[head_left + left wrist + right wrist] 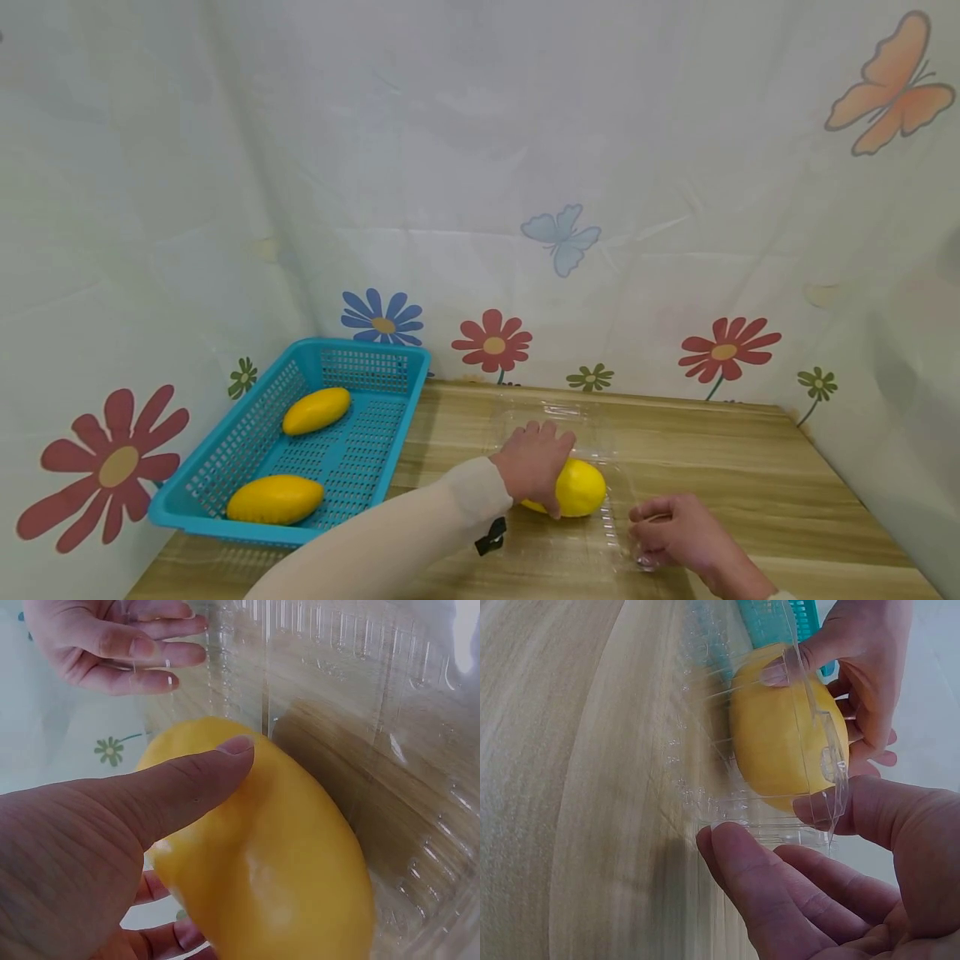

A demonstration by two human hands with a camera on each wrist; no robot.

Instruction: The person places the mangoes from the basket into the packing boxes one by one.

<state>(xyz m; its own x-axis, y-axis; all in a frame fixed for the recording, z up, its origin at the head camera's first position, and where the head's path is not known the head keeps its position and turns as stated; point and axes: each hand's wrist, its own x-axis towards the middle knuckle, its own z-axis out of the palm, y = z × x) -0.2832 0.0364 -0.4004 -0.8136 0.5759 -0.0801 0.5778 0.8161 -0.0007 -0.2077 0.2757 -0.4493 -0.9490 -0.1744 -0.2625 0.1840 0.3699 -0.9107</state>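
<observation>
My left hand (534, 462) holds a plump yellow mango (583, 489) over the base of a clear plastic clamshell container (613, 525). In the left wrist view, the thumb lies across the mango (277, 847) while the other fingers are around its far side, partly hidden. At the container's right side, my right hand (686, 533) pinches the plastic wall, thumb (862, 810) on the rim and fingers underneath, as the right wrist view shows. The container's lid (558, 417) lies folded back behind the base. Whether the mango touches the container's floor I cannot tell.
Left on the wood-grain table (742, 450) stands a blue-green slotted basket (367, 421) holding two yellow mangoes, one toward the back (317, 411) and one near the front (275, 500). A pale curtain (645, 308) printed with flowers and butterflies encloses the table's back and sides.
</observation>
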